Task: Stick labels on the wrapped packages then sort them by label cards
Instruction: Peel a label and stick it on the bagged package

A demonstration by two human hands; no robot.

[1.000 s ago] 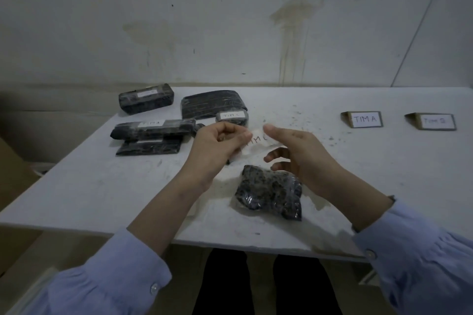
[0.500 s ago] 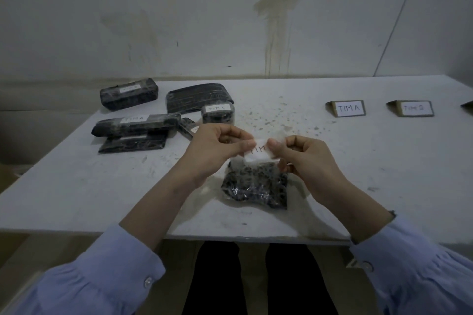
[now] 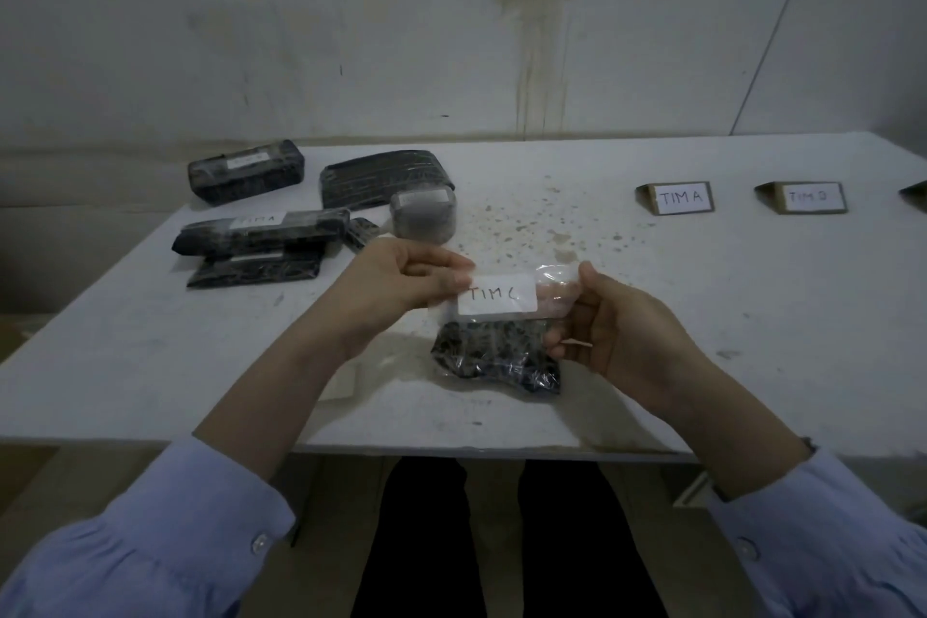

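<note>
- Pinches left end of white label [image 3: 496, 295], marked "TIM C", with left hand [image 3: 401, 286]; grips right side of clear bag [image 3: 494, 359] with right hand [image 3: 622, 334], fingers curled round the plastic.
- Hands apart, one at each side of the bag, near front middle of table [image 3: 150, 341]; cannot tell if bag bottom touches the tabletop.
- Looks like label going onto slack upper part of bag, above the contents.
- Could crease or trap a bubble: soft film, nothing firm behind it.
- Could go on crooked if left pinch lets go before the right end is smoothed down.
- Could land at wrong card later: "TIM A" on nearer card [image 3: 679, 198], writing too blurred on next card [image 3: 807, 197], third card [image 3: 915, 192] cut by frame edge, so C spot unconfirmed.
- Could spill if top is unsealed and bag tips; seal not visible.
- Bag contents: dark, coarse, speckled loose bits in lower half; upper half clear and flat.
- Other dark wrapped packages at far left of table, contents hidden by wrap: labelled block [image 3: 246, 171], flat wide package [image 3: 386, 176] with no label seen, small round package [image 3: 424, 216] with label on top, long package [image 3: 261, 231] marked "TIM A" overlapping flat package [image 3: 256, 269].
</note>
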